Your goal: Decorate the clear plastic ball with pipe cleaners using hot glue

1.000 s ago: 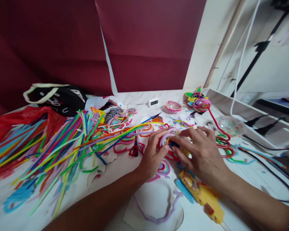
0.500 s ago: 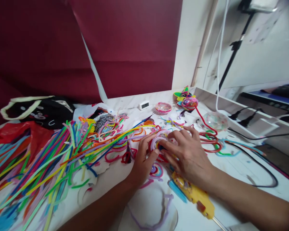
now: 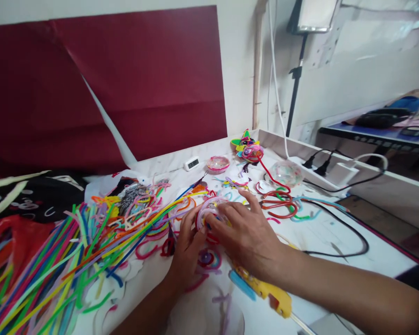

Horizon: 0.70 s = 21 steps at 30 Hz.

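Between my hands sits a rounded piece wound with lilac and pink pipe cleaners. My left hand grips its near left side, thumb and fingers curled round the edge. My right hand is bent over its right side, fingertips pressed together on the piece; they hide much of its middle. Just below lies a coiled pipe-cleaner eye shape with a purple centre. A yellow hot glue gun rests under my right wrist, beside a light-blue stick-like piece.
Many long coloured pipe cleaners spread across the left. Behind stand a white digital clock, a pink-rimmed clear bowl and a colourful pipe-cleaner figure. A clear dome, black cable and power strip lie right.
The view has turned to the right, so the scene sits further left. Both hands stay on the rounded piece, with little visible change in their hold.
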{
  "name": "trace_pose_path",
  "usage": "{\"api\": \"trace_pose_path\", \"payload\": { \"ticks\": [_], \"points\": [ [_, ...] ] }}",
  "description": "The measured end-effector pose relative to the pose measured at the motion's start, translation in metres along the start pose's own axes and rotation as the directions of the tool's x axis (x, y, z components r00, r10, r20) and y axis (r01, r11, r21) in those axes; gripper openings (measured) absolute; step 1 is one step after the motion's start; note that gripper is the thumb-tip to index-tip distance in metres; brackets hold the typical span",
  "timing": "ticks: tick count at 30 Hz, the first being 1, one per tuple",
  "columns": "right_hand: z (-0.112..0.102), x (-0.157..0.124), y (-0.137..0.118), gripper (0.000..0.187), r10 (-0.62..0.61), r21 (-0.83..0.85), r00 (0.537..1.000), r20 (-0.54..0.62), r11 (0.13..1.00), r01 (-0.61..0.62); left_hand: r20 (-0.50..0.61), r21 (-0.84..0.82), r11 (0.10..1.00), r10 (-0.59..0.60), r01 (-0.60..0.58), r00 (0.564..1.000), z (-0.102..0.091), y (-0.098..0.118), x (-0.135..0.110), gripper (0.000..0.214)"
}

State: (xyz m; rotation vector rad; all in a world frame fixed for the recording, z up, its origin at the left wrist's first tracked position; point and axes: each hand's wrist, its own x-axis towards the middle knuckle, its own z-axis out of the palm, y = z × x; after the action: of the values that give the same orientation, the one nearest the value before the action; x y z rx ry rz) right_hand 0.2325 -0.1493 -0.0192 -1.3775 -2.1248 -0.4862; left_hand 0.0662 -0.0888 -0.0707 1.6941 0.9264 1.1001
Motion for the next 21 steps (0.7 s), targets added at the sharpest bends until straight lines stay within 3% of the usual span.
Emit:
{"api": "trace_pose_path", "payload": {
  "ticks": [4, 9, 16, 21],
  "points": [
    [-0.01, -0.001, 0.011, 0.028, 0.023, 0.218, 0.997, -0.076, 0.976, -0.006, 0.022, -0.029, 0.999, 0.04, -0.04, 0.999, 0.0, -0.001, 0.0, 0.043],
    [-0.013, -0.004, 0.028, 0.009, 0.131, 0.46, 0.987, -0.091, 0.885, -0.075, 0.033, -0.042, 0.999, 0.016, -0.015, 0.999, -0.001, -0.005, -0.001, 0.045],
    [0.001, -0.022, 0.041, 0.015, 0.203, 0.37, 0.977, -0.058, 0.914, -0.168, 0.04, -0.023, 0.997, 0.069, -0.068, 0.997, -0.001, -0.006, -0.005, 0.045],
    [0.013, -0.03, 0.044, 0.025, 0.2, 0.333, 0.976, -0.086, 0.929, -0.161, 0.038, -0.021, 0.998, 0.059, -0.058, 0.998, -0.001, -0.002, -0.005, 0.046]
  ]
}}
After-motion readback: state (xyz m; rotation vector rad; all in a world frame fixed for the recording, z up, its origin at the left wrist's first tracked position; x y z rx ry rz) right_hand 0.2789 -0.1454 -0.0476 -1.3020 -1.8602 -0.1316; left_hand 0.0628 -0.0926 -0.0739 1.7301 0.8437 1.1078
